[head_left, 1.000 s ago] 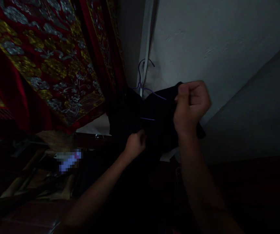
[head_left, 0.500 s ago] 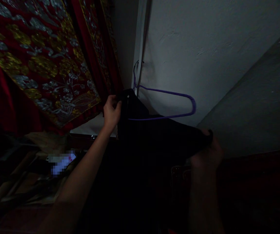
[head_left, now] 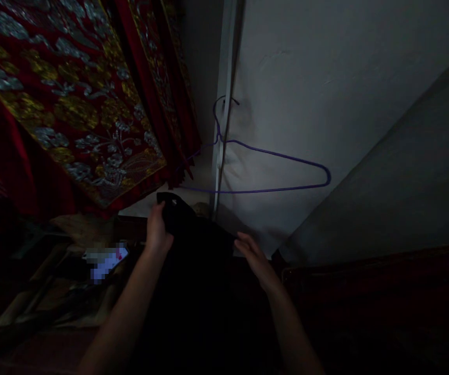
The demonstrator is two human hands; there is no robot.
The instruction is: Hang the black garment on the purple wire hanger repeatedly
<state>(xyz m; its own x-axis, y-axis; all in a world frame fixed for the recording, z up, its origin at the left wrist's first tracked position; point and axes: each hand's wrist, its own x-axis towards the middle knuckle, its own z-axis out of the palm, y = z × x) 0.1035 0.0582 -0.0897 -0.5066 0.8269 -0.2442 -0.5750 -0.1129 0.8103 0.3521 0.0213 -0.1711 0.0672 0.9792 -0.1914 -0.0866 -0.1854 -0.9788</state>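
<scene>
A black shirt point(head_left: 197, 260) hangs from my hands, below a purple hanger and off it. My left hand point(head_left: 159, 229) is closed on the shirt's upper left part, near a small pale spot on the cloth. At the shirt's right edge, my right hand point(head_left: 252, 255) pinches the fabric with its fingertips, the fingers fairly straight. The purple wire hanger point(head_left: 279, 153) is bare and hooked at a pale vertical strip point(head_left: 226, 78) along the wall. Its left end is partly behind a red cloth. The shirt's lower part melts into the dark.
A red embroidered cloth point(head_left: 91, 104) with gold and silver patterns hangs at the left. Below it, a phone-like lit object point(head_left: 109, 263), blurred out, lies on a bamboo-like chair or rack point(head_left: 103, 307). The grey wall point(head_left: 306, 94) rises behind. Dark reddish furniture point(head_left: 384, 291) stands lower right.
The shirt has come off the hanger, first its right side, then its left, and moved down. My right hand went out right, then back inward; my left hand rose, then lowered with the shirt.
</scene>
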